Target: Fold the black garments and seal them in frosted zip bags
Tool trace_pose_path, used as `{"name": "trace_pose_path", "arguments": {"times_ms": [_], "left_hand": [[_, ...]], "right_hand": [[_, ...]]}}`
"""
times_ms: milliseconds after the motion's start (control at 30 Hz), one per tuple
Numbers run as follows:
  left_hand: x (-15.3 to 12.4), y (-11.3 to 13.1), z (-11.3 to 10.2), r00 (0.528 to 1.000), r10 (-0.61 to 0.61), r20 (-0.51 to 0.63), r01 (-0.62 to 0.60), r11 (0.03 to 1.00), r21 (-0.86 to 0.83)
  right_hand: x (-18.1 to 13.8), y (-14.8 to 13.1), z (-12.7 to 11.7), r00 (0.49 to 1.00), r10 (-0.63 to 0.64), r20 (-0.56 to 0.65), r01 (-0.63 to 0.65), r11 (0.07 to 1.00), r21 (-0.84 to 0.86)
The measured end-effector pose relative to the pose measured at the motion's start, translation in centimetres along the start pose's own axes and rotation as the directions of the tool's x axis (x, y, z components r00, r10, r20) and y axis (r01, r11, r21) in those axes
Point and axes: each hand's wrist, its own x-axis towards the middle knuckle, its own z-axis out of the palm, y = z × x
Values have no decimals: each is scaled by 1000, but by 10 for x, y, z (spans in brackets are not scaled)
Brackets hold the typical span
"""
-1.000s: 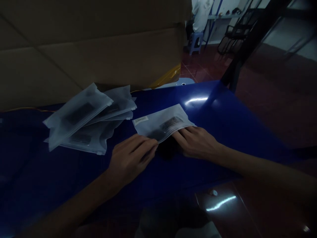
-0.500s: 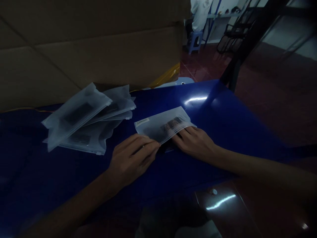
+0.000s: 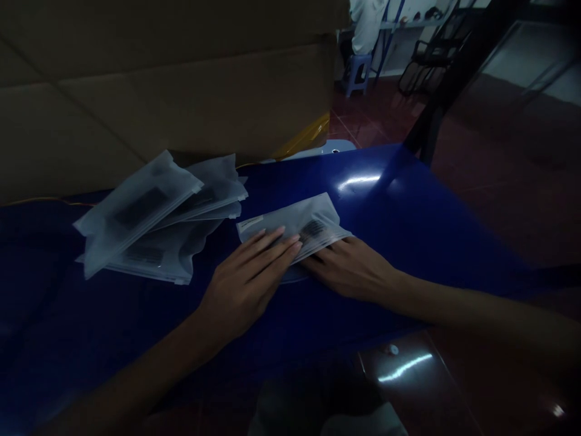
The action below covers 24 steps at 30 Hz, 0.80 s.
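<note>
A frosted zip bag (image 3: pixel 272 219) lies on the blue table, a small white label at its far left corner. Through the plastic shows a dark item with printed lines (image 3: pixel 313 229); its kind is unclear. My left hand (image 3: pixel 242 278) rests open across the bag's near left part, fingers stretched out flat and pressing on it. At the near opening, my right hand (image 3: pixel 347 266) reaches under the upper layer, and its fingertips are hidden inside. To the left, several similar frosted zip bags (image 3: pixel 140 206) are piled loosely, with dark items inside.
A large cardboard box (image 3: pixel 181 97) stands behind the blue table (image 3: pixel 390 212). Yellow tape (image 3: pixel 308 136) hangs at its lower corner. Farther back, a person (image 3: pixel 367 27) sits on a blue stool (image 3: pixel 357 72). A dark metal post (image 3: pixel 431 127) rises beyond the table's right side.
My left hand has let go of the bag's near edge and spread flat on top of it. The bag has shifted slightly left, and my right hand has moved a little left with it.
</note>
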Motion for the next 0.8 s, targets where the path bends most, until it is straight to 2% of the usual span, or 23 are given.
{"name": "trace_pose_path", "arguments": {"times_ms": [200, 333, 433, 533, 633, 733, 800], "left_hand": [[0, -2, 2, 998, 3, 57, -4, 1000, 9], [-1, -9, 7, 982, -55, 181, 46, 997, 55], [-1, -15, 11, 970, -48, 238, 38, 998, 46], [-2, -20, 11, 983, -34, 180, 27, 999, 42], [-4, -24, 8, 999, -37, 20, 36, 999, 15], [-5, -23, 3, 992, -71, -99, 71, 997, -3], [-4, -19, 0, 989, -108, -104, 107, 994, -12]], "right_hand": [[-1, -2, 4, 996, 85, -11, -85, 996, 18], [-1, 2, 2, 985, 172, -16, -173, 980, -99], [-1, 6, 1, 971, 240, -15, -238, 955, -176], [-1, 7, -2, 975, 211, -66, -220, 954, -206], [-1, 7, -4, 974, 132, -182, -172, 959, -225], [-1, 7, -5, 938, 57, -342, -130, 972, -194], [-1, 6, -6, 902, 3, -433, -80, 984, -161]]}}
